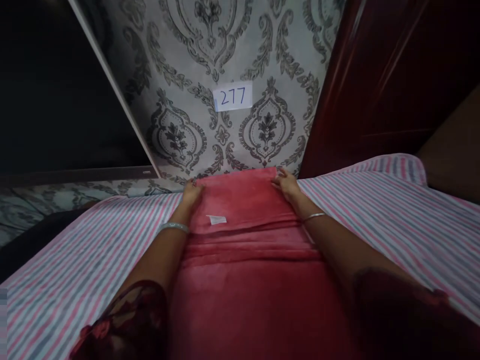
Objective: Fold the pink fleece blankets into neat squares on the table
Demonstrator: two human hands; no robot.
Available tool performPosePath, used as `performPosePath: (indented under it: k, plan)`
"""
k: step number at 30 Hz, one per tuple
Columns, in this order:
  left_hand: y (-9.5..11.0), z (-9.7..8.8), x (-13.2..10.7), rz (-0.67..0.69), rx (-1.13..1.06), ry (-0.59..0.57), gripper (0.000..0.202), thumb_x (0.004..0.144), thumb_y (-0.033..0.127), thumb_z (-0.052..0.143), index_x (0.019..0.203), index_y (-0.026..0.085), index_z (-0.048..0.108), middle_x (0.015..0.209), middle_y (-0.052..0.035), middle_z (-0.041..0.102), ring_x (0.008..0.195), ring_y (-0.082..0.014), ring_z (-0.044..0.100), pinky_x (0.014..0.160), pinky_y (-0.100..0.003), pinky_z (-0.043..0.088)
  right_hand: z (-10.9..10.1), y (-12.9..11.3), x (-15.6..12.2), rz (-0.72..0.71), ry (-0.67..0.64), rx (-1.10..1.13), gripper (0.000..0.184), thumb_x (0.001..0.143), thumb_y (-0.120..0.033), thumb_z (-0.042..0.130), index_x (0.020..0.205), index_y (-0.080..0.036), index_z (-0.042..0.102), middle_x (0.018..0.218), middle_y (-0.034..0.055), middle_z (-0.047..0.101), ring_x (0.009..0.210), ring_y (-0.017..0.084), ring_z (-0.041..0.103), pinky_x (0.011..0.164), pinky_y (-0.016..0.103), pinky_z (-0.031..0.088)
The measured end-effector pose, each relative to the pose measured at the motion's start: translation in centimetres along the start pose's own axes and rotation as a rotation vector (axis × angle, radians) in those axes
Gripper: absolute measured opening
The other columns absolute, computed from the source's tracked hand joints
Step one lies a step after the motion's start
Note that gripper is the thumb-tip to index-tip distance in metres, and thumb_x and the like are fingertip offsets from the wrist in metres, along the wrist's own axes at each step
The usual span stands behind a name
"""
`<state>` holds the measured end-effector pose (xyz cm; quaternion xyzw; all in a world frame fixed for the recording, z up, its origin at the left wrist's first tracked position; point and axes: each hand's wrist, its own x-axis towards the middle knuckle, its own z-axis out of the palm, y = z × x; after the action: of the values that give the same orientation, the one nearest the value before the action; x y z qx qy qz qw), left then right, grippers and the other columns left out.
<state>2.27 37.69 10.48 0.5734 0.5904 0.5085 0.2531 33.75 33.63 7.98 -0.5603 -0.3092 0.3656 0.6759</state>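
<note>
A long red cloth (258,305), plush-looking and folded into a strip, stretches away from me over the striped sheet. Several creases run across its middle, and a small white label (217,219) shows near its far end. My left hand (192,193) is at the far left corner, its fingers closed on the edge. At the far right corner, my right hand (287,185) pinches the other edge between thumb and fingers. The cloth's far end lies between both hands, against the wall side.
A pink, grey and white striped sheet (108,245) covers the surface on both sides. Behind it rises a patterned wall (221,135) bearing a paper marked 277 (233,96). A dark screen (67,95) stands at left, a glossy dark red panel (360,100) at right.
</note>
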Motion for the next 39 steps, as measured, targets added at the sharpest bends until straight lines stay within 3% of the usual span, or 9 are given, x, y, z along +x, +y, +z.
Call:
performPosePath:
  k: [3, 6, 10, 13, 17, 21, 25, 32, 39]
  plan:
    - [-1.4, 0.6, -0.7, 0.02, 0.081, -0.084, 0.057, 0.068, 0.013, 0.067, 0.125, 0.012, 0.06, 0.12, -0.0152, 0.068, 0.106, -0.0241, 0.067, 0.093, -0.034, 0.052, -0.8, 2.4, 0.3, -0.102, -0.002, -0.1, 0.056, 0.077, -0.011, 0.055, 0.131, -0.023, 0.055, 0.123, 0.0082, 0.063, 0.089, 0.013, 0.068, 0.079, 0.027, 0.059]
    - [-2.0, 0.0, -0.9, 0.069, 0.203, -0.13, 0.042, 0.069, 0.014, 0.065, 0.111, 0.015, 0.068, 0.132, -0.0127, 0.062, 0.117, -0.0242, 0.061, 0.103, -0.033, 0.045, -2.6, 3.1, 0.5, -0.261, -0.085, -0.342, 0.042, 0.078, -0.018, 0.054, 0.119, -0.018, 0.066, 0.114, 0.0084, 0.07, 0.095, 0.019, 0.067, 0.086, 0.033, 0.055]
    - [-2.3, -2.4, -0.4, 0.003, 0.348, -0.164, 0.021, 0.077, 0.019, 0.055, 0.091, 0.016, 0.071, 0.092, -0.0086, 0.073, 0.088, -0.0218, 0.068, 0.08, -0.032, 0.053, -4.6, 2.3, 0.3, -0.363, -0.05, -0.872, 0.027, 0.082, -0.025, 0.055, 0.098, -0.017, 0.075, 0.1, 0.0087, 0.075, 0.098, 0.024, 0.067, 0.089, 0.034, 0.05]
    - [-2.5, -4.1, -0.5, -0.094, 0.404, -0.228, 0.019, 0.08, 0.023, 0.051, 0.069, 0.016, 0.066, 0.056, -0.0034, 0.062, 0.057, -0.0171, 0.061, 0.057, -0.026, 0.048, -4.9, 1.7, -0.3, -0.301, -0.043, -1.095, 0.03, 0.086, -0.033, 0.055, 0.102, -0.016, 0.074, 0.098, 0.0115, 0.075, 0.094, 0.025, 0.068, 0.082, 0.032, 0.049]
    - [-2.2, -5.0, -1.8, -0.157, 0.435, -0.302, 0.028, 0.082, 0.031, 0.053, 0.059, 0.017, 0.059, 0.045, -0.0005, 0.052, 0.045, -0.014, 0.052, 0.047, -0.023, 0.039, -4.3, 1.1, -1.2, -0.25, -0.087, -1.209, 0.036, 0.089, -0.039, 0.056, 0.111, -0.015, 0.07, 0.106, 0.0144, 0.073, 0.098, 0.027, 0.067, 0.079, 0.032, 0.048]
    - [-1.7, -4.5, -3.4, -0.082, 0.454, -0.278, 0.027, 0.08, 0.043, 0.061, 0.067, 0.019, 0.058, 0.055, 0.0002, 0.057, 0.057, -0.0154, 0.057, 0.053, -0.024, 0.038, -3.8, 0.4, -1.5, -0.282, -0.061, -1.234, 0.046, 0.089, -0.041, 0.056, 0.125, -0.015, 0.063, 0.106, 0.0153, 0.072, 0.098, 0.028, 0.067, 0.077, 0.032, 0.047]
    - [-2.2, -3.6, -4.3, 0.083, 0.523, -0.181, 0.019, 0.076, 0.034, 0.064, 0.068, 0.021, 0.053, 0.067, 0.0, 0.061, 0.067, -0.0165, 0.058, 0.061, -0.026, 0.039, -4.1, 0.1, -0.9, -0.269, -0.125, -1.144, 0.048, 0.086, -0.041, 0.059, 0.127, -0.015, 0.062, 0.1, 0.0127, 0.072, 0.092, 0.026, 0.067, 0.076, 0.031, 0.048]
    - [-3.4, -4.5, -3.6, 0.041, 0.514, -0.137, 0.016, 0.079, 0.03, 0.053, 0.065, 0.022, 0.05, 0.064, -0.0005, 0.06, 0.07, -0.0187, 0.06, 0.064, -0.027, 0.042, -5.9, 2.0, 1.0, -0.187, -0.355, -0.82, 0.059, 0.075, -0.033, 0.072, 0.13, -0.017, 0.061, 0.09, 0.0066, 0.073, 0.074, 0.02, 0.066, 0.069, 0.029, 0.051]
    - [-2.6, -3.9, -1.7, 0.006, 0.59, -0.201, 0.033, 0.082, 0.047, 0.052, 0.062, 0.021, 0.056, 0.063, -0.0061, 0.065, 0.071, -0.0232, 0.065, 0.059, -0.029, 0.042, -5.4, 2.2, 1.4, -0.138, -0.227, -0.734, 0.035, 0.092, -0.035, 0.048, 0.107, -0.014, 0.073, 0.106, 0.0124, 0.073, 0.094, 0.024, 0.067, 0.082, 0.033, 0.051]
